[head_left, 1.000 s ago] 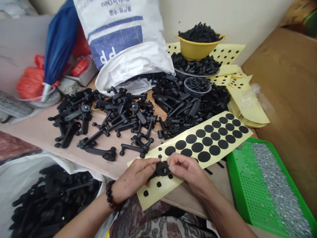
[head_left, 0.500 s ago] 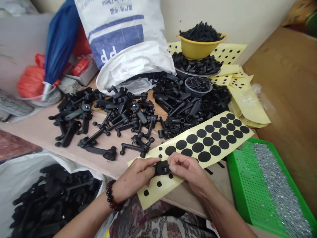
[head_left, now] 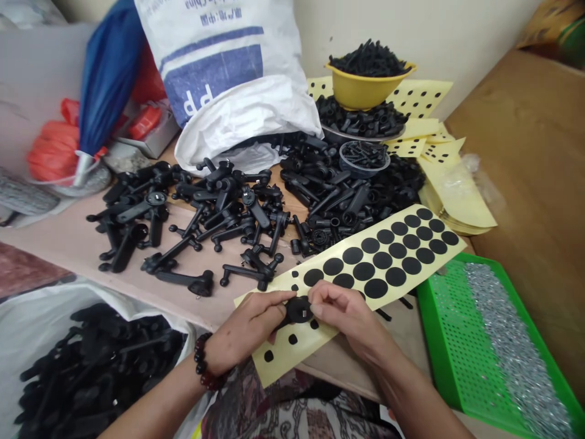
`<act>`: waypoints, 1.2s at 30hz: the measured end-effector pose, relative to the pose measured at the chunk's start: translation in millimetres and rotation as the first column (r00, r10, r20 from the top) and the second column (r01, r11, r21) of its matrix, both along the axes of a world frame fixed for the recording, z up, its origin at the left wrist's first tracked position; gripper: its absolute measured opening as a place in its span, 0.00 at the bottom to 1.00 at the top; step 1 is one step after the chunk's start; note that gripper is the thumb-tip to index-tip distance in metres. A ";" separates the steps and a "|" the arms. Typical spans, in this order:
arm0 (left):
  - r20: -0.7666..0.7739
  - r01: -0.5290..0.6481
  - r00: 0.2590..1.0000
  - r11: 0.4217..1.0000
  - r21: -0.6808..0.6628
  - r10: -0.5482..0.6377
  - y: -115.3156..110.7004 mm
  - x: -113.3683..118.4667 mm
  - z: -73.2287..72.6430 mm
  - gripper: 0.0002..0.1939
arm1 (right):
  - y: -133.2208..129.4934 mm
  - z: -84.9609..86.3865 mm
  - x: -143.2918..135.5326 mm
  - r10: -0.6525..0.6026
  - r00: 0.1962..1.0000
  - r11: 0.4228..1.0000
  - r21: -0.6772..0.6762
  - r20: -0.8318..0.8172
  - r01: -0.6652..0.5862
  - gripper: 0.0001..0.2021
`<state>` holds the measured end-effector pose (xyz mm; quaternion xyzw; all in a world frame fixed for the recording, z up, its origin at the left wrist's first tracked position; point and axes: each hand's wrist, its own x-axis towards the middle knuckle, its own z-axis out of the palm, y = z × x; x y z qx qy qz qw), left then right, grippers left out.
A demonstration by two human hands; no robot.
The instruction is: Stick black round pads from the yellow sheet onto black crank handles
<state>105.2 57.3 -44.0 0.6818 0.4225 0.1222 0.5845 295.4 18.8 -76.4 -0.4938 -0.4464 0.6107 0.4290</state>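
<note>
In my left hand [head_left: 253,323] is a black plastic arm piece [head_left: 287,317], its round end turned up. A flat black round sticker [head_left: 299,310] lies over that end, and a small metallic bit shows through its opening. The thumb and fingertips of my right hand [head_left: 338,310] are pinched closed at the sticker's right edge. Beneath both hands lies a yellow backing sheet [head_left: 283,360] with rows of black round stickers [head_left: 364,271]. Small black leftover pieces [head_left: 293,339] dot the sheet's near end. My fingers partly cover the arm piece.
Assembled black arms [head_left: 183,280] lie across the table on the left. Loose black parts [head_left: 351,201] are heaped behind the sheet, below a yellow bowl [head_left: 365,88]. A green tray [head_left: 484,366] of small metal pieces stands right; an open white sack [head_left: 192,329] sits lower left.
Both hands keep nearly the same hold on the arm piece and sticker. The whole view has shifted very slightly.
</note>
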 end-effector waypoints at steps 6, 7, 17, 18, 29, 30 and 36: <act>-0.010 0.005 1.000 1.000 -0.015 -0.006 -0.2 -0.1 -0.1 0.20 | -0.2 -0.4 0.0 -0.008 1.000 1.000 0.018 0.012 0.007 0.10; -0.009 0.010 1.000 0.999 -0.033 -0.010 -0.1 -0.3 -2.3 0.20 | -0.3 -0.4 0.0 -0.007 1.000 1.000 0.021 0.017 0.006 0.09; 0.057 -0.084 0.994 0.988 -0.127 0.091 -4.5 1.1 -21.3 0.21 | -2.1 -1.2 -3.1 -0.021 0.984 0.995 0.100 0.177 0.004 0.06; 0.074 -0.103 0.991 0.985 -0.138 0.114 -5.5 1.9 -20.5 0.20 | -2.5 -1.3 -3.7 -0.030 0.979 0.992 0.127 0.203 0.004 0.06; 0.030 -0.146 0.989 0.989 0.012 0.146 -12.8 9.1 -17.5 0.14 | -11.9 8.6 -6.0 -0.078 0.895 0.947 0.314 0.439 -0.071 0.10; 0.033 -0.148 0.989 0.989 0.023 0.147 -12.9 9.6 -17.8 0.14 | -12.8 9.4 -6.5 -0.081 0.888 0.945 0.319 0.453 -0.076 0.10; 0.082 -0.199 0.976 0.980 -0.010 0.199 -13.5 14.3 -17.0 0.13 | -15.3 14.8 -6.0 -0.101 0.903 0.939 0.340 0.417 -0.052 0.09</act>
